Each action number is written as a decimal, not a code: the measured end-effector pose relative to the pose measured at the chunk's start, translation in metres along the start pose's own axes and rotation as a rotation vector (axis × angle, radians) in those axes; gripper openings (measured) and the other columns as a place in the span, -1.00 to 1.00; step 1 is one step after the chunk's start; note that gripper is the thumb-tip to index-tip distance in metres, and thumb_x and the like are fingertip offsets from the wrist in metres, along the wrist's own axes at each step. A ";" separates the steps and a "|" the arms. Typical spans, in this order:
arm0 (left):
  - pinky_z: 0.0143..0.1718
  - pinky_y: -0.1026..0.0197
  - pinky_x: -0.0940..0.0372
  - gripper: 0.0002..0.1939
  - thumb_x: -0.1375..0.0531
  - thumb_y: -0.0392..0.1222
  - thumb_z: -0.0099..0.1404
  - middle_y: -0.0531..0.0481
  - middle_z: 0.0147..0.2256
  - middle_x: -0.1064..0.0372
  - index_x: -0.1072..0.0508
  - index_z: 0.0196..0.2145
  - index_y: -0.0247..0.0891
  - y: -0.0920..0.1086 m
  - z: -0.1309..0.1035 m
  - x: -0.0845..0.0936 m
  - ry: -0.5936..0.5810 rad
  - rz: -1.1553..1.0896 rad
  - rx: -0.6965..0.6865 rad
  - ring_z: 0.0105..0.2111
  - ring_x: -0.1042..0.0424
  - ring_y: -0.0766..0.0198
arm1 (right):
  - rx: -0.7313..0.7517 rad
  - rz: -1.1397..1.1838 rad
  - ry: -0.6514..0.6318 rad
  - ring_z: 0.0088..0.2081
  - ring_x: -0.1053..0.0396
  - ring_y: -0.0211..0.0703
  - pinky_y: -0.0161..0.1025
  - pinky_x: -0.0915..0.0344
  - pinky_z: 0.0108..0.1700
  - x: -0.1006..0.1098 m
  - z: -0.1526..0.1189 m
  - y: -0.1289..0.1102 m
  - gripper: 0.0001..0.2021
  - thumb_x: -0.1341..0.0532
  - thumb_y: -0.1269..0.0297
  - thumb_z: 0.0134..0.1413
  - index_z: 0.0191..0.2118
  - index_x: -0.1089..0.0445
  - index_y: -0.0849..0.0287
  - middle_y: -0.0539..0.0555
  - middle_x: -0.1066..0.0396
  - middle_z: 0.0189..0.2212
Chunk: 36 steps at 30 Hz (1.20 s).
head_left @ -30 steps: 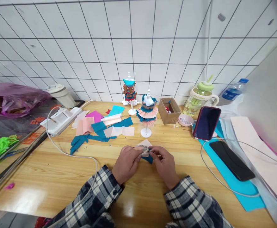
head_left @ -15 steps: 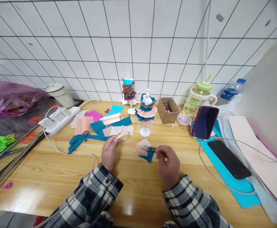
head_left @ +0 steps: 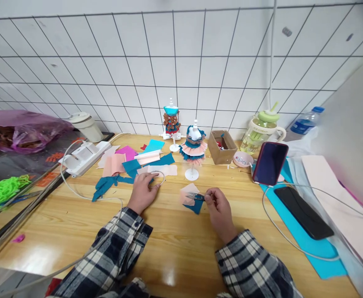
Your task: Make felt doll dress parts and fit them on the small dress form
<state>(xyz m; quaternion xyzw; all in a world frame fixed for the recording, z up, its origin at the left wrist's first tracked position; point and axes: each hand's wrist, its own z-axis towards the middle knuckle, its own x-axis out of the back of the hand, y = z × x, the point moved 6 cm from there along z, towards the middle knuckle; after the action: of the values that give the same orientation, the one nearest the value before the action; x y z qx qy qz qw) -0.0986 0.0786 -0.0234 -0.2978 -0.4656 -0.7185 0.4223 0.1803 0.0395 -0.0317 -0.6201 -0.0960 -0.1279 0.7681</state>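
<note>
My left hand [head_left: 143, 193] rests low over the table with its fingers curled at a thin whitish ring [head_left: 163, 178], beside the scraps; how firmly it grips is partly hidden. My right hand [head_left: 221, 213] is closed on small scissors [head_left: 197, 196], whose blades point left over a pale peach paper piece [head_left: 187, 189]. Under that peach piece lies a dark teal piece [head_left: 194, 208]. Just beyond stands a small white dress form [head_left: 194, 134] wearing a ruffled teal and peach dress. Behind it, another dress form [head_left: 171, 120] wears brown, red and turquoise.
Teal scraps [head_left: 105, 186], peach paper [head_left: 114, 164] and a magenta sheet [head_left: 128, 152] lie at left, near a white power strip [head_left: 86, 159]. A cardboard box [head_left: 221, 155], pink bowl [head_left: 243, 159], jug [head_left: 259, 132] and propped phone [head_left: 270, 163] stand at right. A cable crosses the left side.
My left hand has come down onto the table by the scraps with the whitish ring, which was blurred before. My right hand stays nearly in place with the scissors. The view has tilted slightly.
</note>
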 end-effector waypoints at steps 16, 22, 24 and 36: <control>0.10 -0.11 0.02 -0.82 -0.15 -0.09 0.26 0.01 -0.31 -0.37 -0.51 -0.40 -0.16 0.111 -0.036 -0.018 -0.275 -0.388 -0.253 -0.19 -0.33 0.20 | -0.033 0.017 -0.264 -0.54 -0.15 -0.29 -0.36 -0.09 -0.49 -0.026 -0.003 0.000 -0.89 -0.16 0.26 0.03 -0.45 -0.30 0.15 -0.08 -0.24 -0.59; -0.13 0.08 -0.27 -0.75 -0.15 -0.05 0.26 -0.06 -0.37 -0.40 -0.55 -0.43 -0.21 0.097 -0.030 -0.019 -0.192 -0.640 -0.041 -0.24 -0.37 0.18 | -0.139 0.180 -0.070 -0.59 -0.19 -0.31 -0.34 -0.17 -0.56 -0.013 0.004 0.008 -0.72 -0.15 0.17 0.07 -0.11 -0.38 0.17 0.01 -0.41 -0.41; -0.05 0.04 -0.28 -0.72 -0.13 -0.03 0.28 -0.11 -0.27 -0.42 -0.58 -0.38 -0.21 0.093 -0.029 -0.025 -0.183 -0.745 0.095 -0.16 -0.39 0.14 | -0.061 0.088 0.072 -0.59 -0.19 -0.32 -0.33 -0.19 -0.56 0.001 0.006 0.005 -0.61 -0.16 0.20 0.08 0.05 -0.28 0.14 0.03 -0.40 -0.35; 0.27 -0.21 0.10 -0.47 0.21 0.01 0.40 -0.03 0.26 -0.05 -0.45 0.01 -0.20 0.124 -0.044 -0.042 -0.409 -1.282 0.152 0.25 -0.04 0.04 | 0.459 -0.561 -0.003 -0.19 -0.38 -0.10 -0.19 -0.27 -0.15 -0.009 -0.008 -0.030 -0.74 -0.11 0.30 0.20 -0.02 -0.38 0.03 0.09 -0.48 -0.20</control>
<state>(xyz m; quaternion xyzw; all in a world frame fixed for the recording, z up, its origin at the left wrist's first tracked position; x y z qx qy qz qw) 0.0290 0.0266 -0.0235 -0.0619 -0.6699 -0.7214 -0.1641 0.1620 0.0267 -0.0080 -0.3811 -0.2898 -0.3081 0.8221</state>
